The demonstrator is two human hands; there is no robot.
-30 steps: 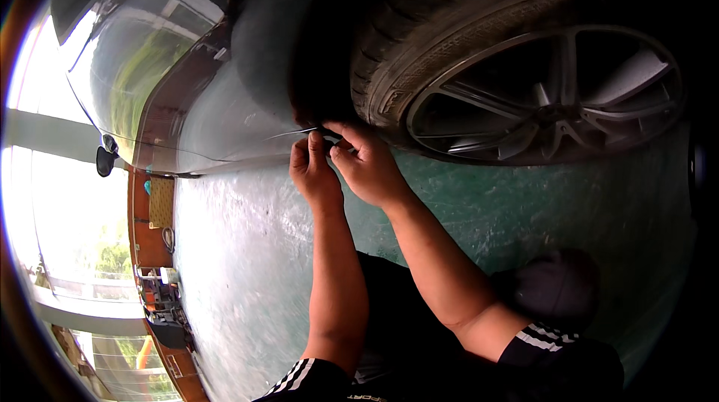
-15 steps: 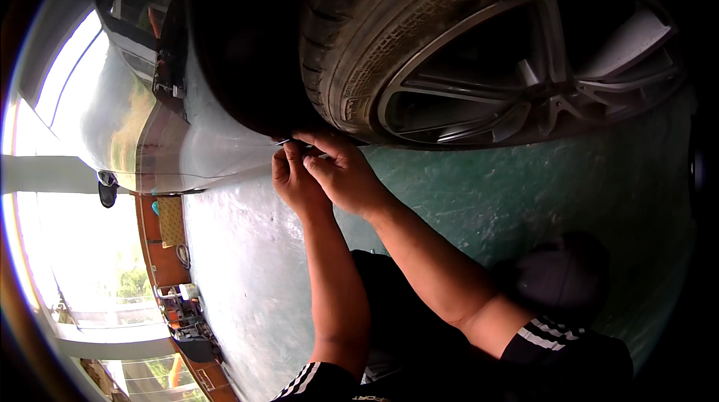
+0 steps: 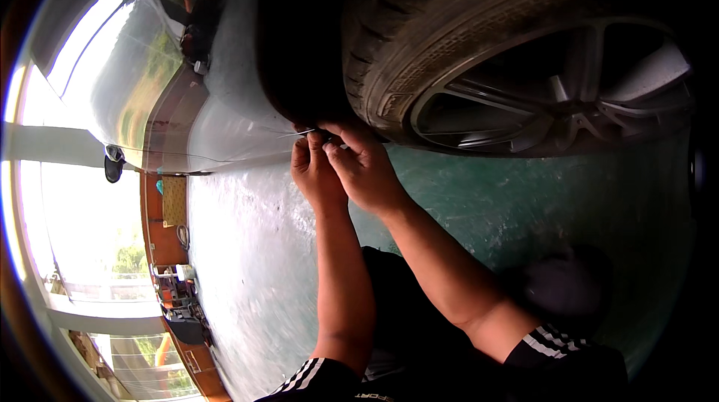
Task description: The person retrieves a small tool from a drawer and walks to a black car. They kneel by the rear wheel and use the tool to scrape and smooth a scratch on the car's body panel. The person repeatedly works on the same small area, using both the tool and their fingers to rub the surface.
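Both hands meet at the lower edge of the grey car body panel, where it borders the dark wheel arch. My left hand is closed, its thumb and fingertips pinched at that edge. Beside it, touching or nearly so, my right hand is closed too, with its index finger reaching up under the edge. Something small and dark shows between the fingertips, too hidden to name. A thin bright sliver lies along the panel edge just left of them. Close to my right hand is the tyre.
The spoked alloy wheel fills the upper right. Below spreads a glossy green floor. Along the left wall are a red-brown cabinet, a yellowish board and several tools. A dark shoe-like object appears near the bright windows.
The view has shifted, so the wheel and car panel sit farther right in the picture. My hands stay at the panel edge; the bright sliver beside the fingertips shows more clearly.
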